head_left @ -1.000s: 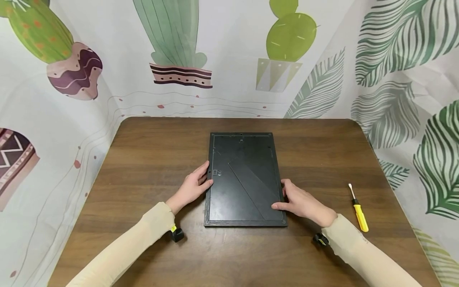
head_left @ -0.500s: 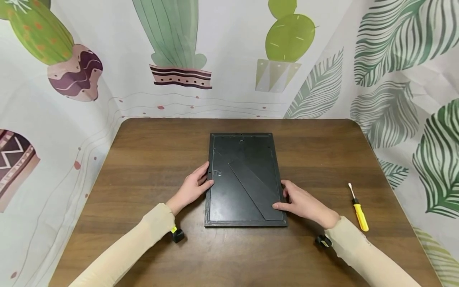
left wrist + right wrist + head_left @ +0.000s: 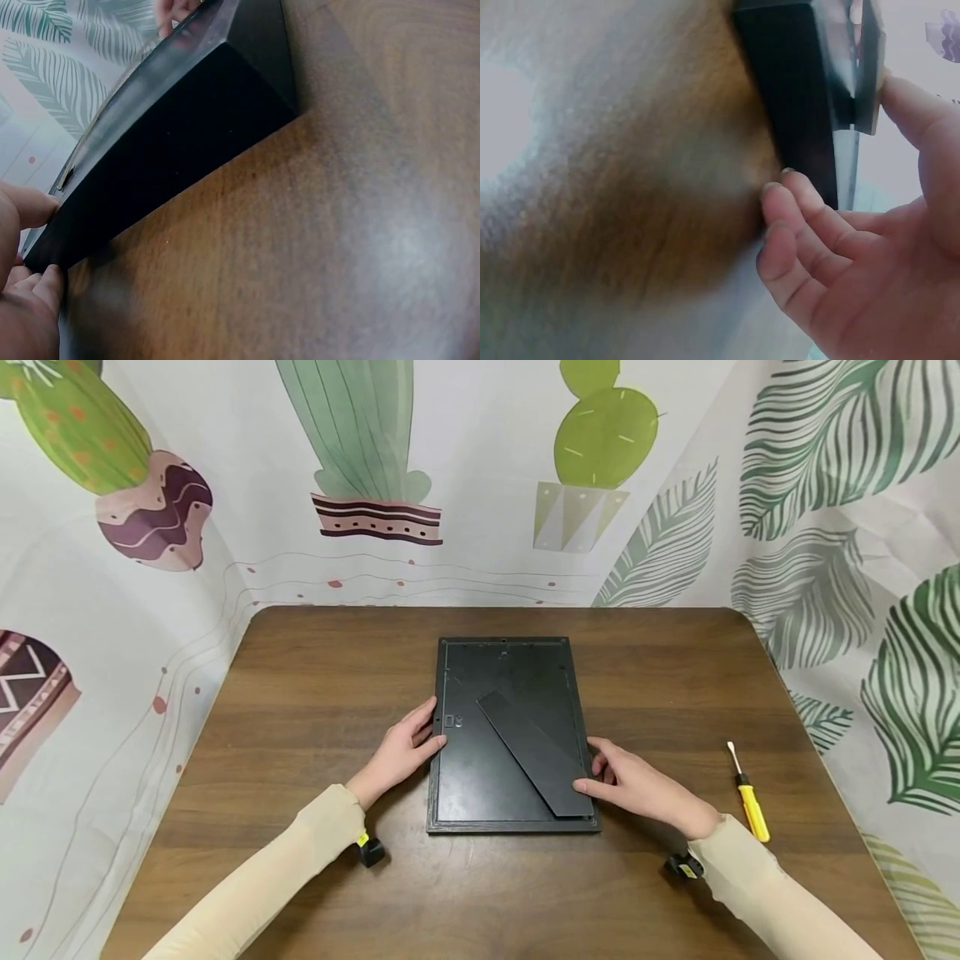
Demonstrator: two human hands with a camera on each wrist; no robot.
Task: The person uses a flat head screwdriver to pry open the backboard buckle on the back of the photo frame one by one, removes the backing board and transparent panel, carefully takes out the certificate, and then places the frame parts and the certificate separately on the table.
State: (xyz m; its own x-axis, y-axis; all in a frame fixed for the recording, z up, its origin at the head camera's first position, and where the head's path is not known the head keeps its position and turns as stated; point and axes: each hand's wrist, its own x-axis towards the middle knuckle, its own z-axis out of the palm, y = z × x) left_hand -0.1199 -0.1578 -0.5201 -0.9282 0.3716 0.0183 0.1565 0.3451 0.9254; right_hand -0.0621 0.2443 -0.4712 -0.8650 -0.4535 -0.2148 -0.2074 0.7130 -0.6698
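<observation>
A black picture frame (image 3: 472, 785) lies back side up on the table, its easel stand (image 3: 534, 756) slanting across the backing toward the lower right. My left hand (image 3: 397, 756) holds the frame's left side, thumb over the top edge and fingers along the side wall, as the left wrist view confirms. At the lower right, my right hand (image 3: 641, 789) has its thumb at the edge of the stand, with fingers curled beside the frame's right side. In the right wrist view the stand (image 3: 869, 71) rises off the frame (image 3: 791, 97), the thumb tip against it.
To the right on the brown wooden table (image 3: 315, 668) lies a screwdriver (image 3: 753, 810) with a yellow and black handle, its tip pointing away. A fabric backdrop with cacti and leaves hangs behind the table's far edge.
The stand's lower end has lifted a little off the backing, and the right thumb has risen with it slightly to the right. The left hand and frame stay in place.
</observation>
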